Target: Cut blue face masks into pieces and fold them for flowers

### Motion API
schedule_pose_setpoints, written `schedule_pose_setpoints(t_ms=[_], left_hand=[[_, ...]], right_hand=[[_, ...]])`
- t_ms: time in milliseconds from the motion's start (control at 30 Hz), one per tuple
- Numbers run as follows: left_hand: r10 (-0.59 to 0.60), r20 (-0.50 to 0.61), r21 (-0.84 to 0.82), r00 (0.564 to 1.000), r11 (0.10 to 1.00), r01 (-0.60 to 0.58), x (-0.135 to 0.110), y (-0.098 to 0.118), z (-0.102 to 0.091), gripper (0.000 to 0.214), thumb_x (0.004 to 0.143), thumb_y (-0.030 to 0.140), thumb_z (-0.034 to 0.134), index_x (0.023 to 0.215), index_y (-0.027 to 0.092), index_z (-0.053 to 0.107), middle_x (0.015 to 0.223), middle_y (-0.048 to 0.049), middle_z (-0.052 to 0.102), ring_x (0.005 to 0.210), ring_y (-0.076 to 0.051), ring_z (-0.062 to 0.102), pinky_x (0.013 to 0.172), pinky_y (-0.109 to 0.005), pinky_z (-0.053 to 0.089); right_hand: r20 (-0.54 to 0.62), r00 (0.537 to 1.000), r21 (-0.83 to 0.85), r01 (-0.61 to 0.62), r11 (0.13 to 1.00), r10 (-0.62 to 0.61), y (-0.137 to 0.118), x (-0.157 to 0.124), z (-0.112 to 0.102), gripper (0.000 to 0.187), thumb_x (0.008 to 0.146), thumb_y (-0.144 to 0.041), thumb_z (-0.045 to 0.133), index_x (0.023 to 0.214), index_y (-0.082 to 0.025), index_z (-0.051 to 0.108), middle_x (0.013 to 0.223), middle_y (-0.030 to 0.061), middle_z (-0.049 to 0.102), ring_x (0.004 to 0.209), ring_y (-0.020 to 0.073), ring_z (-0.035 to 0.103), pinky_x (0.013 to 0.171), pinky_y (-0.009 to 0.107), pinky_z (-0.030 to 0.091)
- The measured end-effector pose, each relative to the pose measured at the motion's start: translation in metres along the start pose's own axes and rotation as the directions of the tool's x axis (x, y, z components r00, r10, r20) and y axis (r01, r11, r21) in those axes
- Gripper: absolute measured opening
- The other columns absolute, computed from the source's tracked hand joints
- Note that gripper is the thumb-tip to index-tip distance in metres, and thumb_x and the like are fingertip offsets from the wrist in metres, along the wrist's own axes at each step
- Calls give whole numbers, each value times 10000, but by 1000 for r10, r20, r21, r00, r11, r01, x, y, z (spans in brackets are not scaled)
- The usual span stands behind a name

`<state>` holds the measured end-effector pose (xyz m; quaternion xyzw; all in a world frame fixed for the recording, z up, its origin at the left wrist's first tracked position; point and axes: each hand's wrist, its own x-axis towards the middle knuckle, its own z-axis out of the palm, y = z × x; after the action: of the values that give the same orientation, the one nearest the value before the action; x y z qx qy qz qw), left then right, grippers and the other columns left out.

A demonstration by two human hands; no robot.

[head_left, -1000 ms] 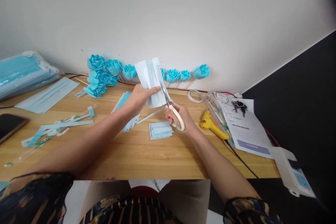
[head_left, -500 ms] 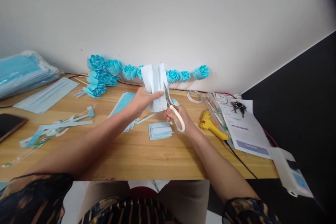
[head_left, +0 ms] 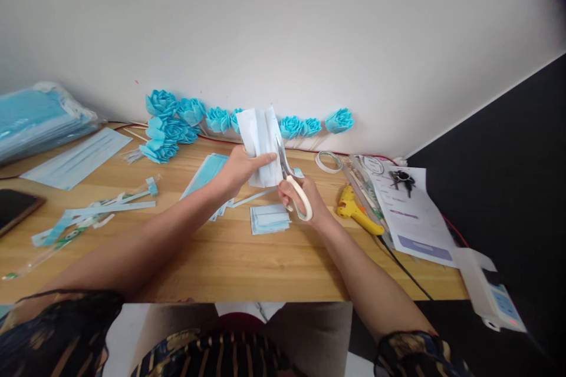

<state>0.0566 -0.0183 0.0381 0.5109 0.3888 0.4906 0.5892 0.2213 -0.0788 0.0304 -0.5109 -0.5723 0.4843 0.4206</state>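
Observation:
My left hand (head_left: 247, 169) pinches a pleated face mask (head_left: 262, 135), pale side toward me, held upright above the table. My right hand (head_left: 305, 191) grips white-handled scissors (head_left: 301, 200), whose blades lie along the mask's right edge. A narrow strip there hangs partly apart from the mask. Below my hands a small stack of cut mask pieces (head_left: 269, 220) lies on the wooden table (head_left: 247, 268). Flat blue masks (head_left: 207, 175) lie under and beside my left forearm.
Blue flowers (head_left: 164, 129) line the wall. At left are a bag of masks (head_left: 44, 121), a phone (head_left: 16, 209) and cut strips (head_left: 110, 208). At right are a tape roll (head_left: 328, 162), a yellow glue gun (head_left: 357, 212), keys (head_left: 402, 181) on paper and a power strip (head_left: 489, 291).
The scissors have moved slightly up along the mask's right edge, and the strip there stands further apart. My left hand keeps its hold on the mask.

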Motion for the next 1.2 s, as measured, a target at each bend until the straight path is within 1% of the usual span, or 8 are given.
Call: schedule_pose_setpoints(t_ms=[200,367,533,800,933,1033,1100,1200], left_hand=[[1,-1,-9,1000,1000,-1,0,0,0,436,629,400,876,933,114,749,976,-116,771,878,-273,704,785,-382,564],[-6,7,-7,1000,1000,6,1,-2,-1,409,648,404,869,917,121,747,941,-109,765,835,-260,698,772,-384,565],[-3,7,-5,1000,1000,3,1,-3,-2,402,652,401,869,916,123,745,934,-103,764,820,-251,695,753,-370,562],[11,3,-28,1000,1000,-11,2,-6,-2,430,651,435,876,904,117,737,891,-86,752,782,-228,676,721,-341,535],[13,-5,-63,1000,998,-13,-1,-5,-7,465,723,525,815,921,113,730,856,-88,738,749,-222,667,689,-334,523],[9,-44,-64,999,998,-12,-8,-3,-14,461,681,486,846,926,113,731,876,-97,746,768,-238,681,700,-341,534],[5,-77,-46,997,999,-9,-14,-2,-19,451,643,447,870,917,117,732,891,-100,753,794,-252,693,716,-346,540],[-10,-92,-55,996,999,5,-23,-2,-24,447,636,436,870,924,122,734,915,-108,763,829,-274,707,748,-368,554]], right_hand=[[-9,1000,19,9,1000,-9,4,0,1,539,685,-698,748,628,-220,506,476,-41,483,422,92,408,433,268,295],[-33,999,52,-3,999,5,6,0,1,499,667,-638,794,634,-224,516,473,-50,481,421,94,394,425,266,287],[-41,999,47,-13,999,14,7,1,2,482,664,-616,804,634,-225,523,465,-48,476,413,98,392,425,272,290],[-46,999,89,-10,996,14,12,3,3,473,646,-577,832,654,-210,534,469,-62,481,389,73,382,394,242,273],[-19,999,83,-24,996,26,13,2,5,474,648,-555,830,582,-197,527,468,-52,487,381,62,385,382,229,269],[9,999,51,-35,998,35,10,-1,7,469,653,-542,826,554,-188,534,483,-41,502,385,56,389,383,226,273],[43,999,32,-34,999,33,7,-3,9,451,649,-539,830,590,-187,555,497,-42,512,393,58,396,390,225,287],[107,994,24,-28,999,25,1,-6,10,456,645,-563,831,660,-191,567,530,-44,525,416,66,414,398,224,314]])
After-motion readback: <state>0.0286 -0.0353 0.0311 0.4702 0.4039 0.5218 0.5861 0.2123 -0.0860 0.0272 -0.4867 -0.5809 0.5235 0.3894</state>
